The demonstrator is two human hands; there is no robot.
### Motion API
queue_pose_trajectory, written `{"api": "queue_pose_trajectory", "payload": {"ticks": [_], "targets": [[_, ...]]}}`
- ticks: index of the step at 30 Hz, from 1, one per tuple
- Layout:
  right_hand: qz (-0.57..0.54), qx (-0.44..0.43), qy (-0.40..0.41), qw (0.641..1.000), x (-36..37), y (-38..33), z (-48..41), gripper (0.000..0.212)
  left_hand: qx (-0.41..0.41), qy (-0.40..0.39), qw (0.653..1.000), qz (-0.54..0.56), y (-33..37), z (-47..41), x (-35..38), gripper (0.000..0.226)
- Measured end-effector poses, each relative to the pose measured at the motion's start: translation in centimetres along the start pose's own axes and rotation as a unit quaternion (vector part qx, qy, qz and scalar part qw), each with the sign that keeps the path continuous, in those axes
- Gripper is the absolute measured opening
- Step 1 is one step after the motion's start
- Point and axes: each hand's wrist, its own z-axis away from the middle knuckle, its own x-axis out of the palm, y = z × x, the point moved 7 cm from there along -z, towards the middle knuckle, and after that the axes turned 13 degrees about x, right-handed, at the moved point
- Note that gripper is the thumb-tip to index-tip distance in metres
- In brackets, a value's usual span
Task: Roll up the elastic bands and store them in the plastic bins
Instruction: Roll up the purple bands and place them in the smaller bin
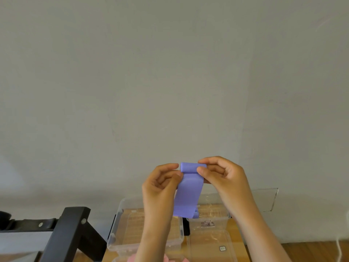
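Observation:
A purple elastic band (188, 193) hangs in the air in front of me, its top end wound into a small roll. My left hand (162, 188) pinches the roll's left end and my right hand (222, 176) pinches its right end. The loose tail of the band drops down over the clear plastic bins. A large clear bin (120, 237) stands on the wooden table below my left forearm, and a smaller clear bin (209, 222) stands behind it to the right. Something pink (132, 259) shows at the bottom edge.
A clear lid (211, 246) lies on the table (302, 252) near the front right. A clear sheet (268, 199) leans against the grey wall. A black metal frame (68, 235) stands at the lower left. A white cable (340, 250) hangs at the right edge.

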Motion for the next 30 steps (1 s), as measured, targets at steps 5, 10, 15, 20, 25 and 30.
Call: {"api": "queue_pose_trajectory", "payload": {"ticks": [5, 10, 15, 20, 25, 30], "targets": [[0.006, -0.024, 0.030, 0.999, -0.3, -0.1, 0.2, 0.012, -0.035, -0.031, 0.998, 0.039, -0.5, 0.2, 0.6, 0.022], [0.004, -0.033, 0.018, 0.999, -0.1, -0.3, 0.3, 0.014, -0.047, -0.052, 0.995, 0.065, -0.6, 0.1, 0.9, 0.018], [0.016, -0.042, -0.010, 0.999, 0.2, -0.7, 0.3, 0.019, -0.016, -0.055, 0.998, 0.037, 0.0, -0.5, 1.1, 0.011], [0.028, -0.012, -0.044, 0.999, 0.5, -0.6, 0.4, 0.027, -0.001, -0.065, 0.998, 0.005, 0.2, -0.9, 0.6, 0.015], [0.047, 0.016, -0.056, 0.997, 0.6, -0.2, 0.2, 0.016, 0.007, -0.081, 0.997, 0.003, 0.2, -1.1, 0.5, 0.022], [0.047, -0.018, -0.054, 0.997, 0.7, -0.6, 0.3, 0.021, -0.038, -0.143, 0.988, 0.051, -0.5, -0.4, 1.0, 0.028]]}}
